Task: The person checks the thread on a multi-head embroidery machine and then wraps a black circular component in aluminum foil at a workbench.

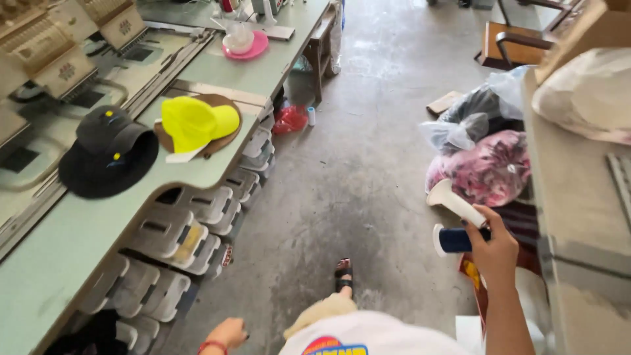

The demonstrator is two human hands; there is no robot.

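Note:
My right hand (494,250) is raised at the right and grips two thread cones: an empty white cone (452,199) pointing up-left and a dark blue spool (453,240) below it. My left hand (228,332) hangs low at the bottom edge, fingers curled, holding nothing I can see; a red band is on its wrist. My sandalled foot (343,275) steps on the concrete floor.
A long pale green worktable (79,243) runs along the left with a black bucket hat (108,151), a yellow cap (196,121) and a pink dish (246,45). White bins (164,240) sit beneath it. Plastic bags of fabric (483,164) lie right, beside another bench (578,197).

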